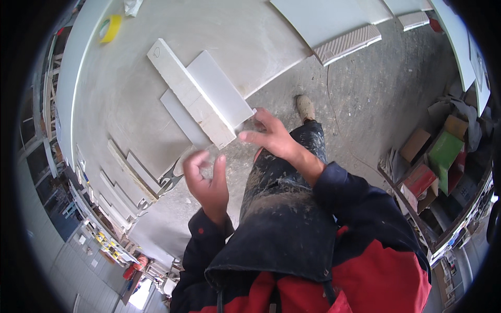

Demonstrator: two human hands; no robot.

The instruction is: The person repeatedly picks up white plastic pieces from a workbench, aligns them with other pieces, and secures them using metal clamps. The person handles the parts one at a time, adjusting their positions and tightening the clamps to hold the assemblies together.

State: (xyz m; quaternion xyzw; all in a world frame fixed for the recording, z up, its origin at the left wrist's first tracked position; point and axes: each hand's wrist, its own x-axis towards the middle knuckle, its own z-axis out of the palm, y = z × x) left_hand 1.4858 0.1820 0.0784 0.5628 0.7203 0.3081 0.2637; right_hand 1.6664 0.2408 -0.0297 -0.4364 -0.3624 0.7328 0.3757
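Observation:
A long off-white bar (191,96) with a pencil mark near its far end lies before me on the grey tabletop (125,90). White flat strips show on both sides of it: a wider one (221,88) to the right and a narrower one (184,117) to the left. My right hand (272,135) is at the near end of the bar, fingers apart; whether a fingertip touches the wider strip's corner cannot be made out. Below the bar's near end, my left hand (207,180) hangs in the air with thumb and fingers spread, holding nothing.
Dark clamps (171,180) grip similar strips (133,170) along the table's left edge. A yellow tape roll (110,28) lies at the far left. White panels with ridged edge blocks (348,43) stand upper right. A bin of scraps (426,176) is at right; a cord (332,105) crosses the floor.

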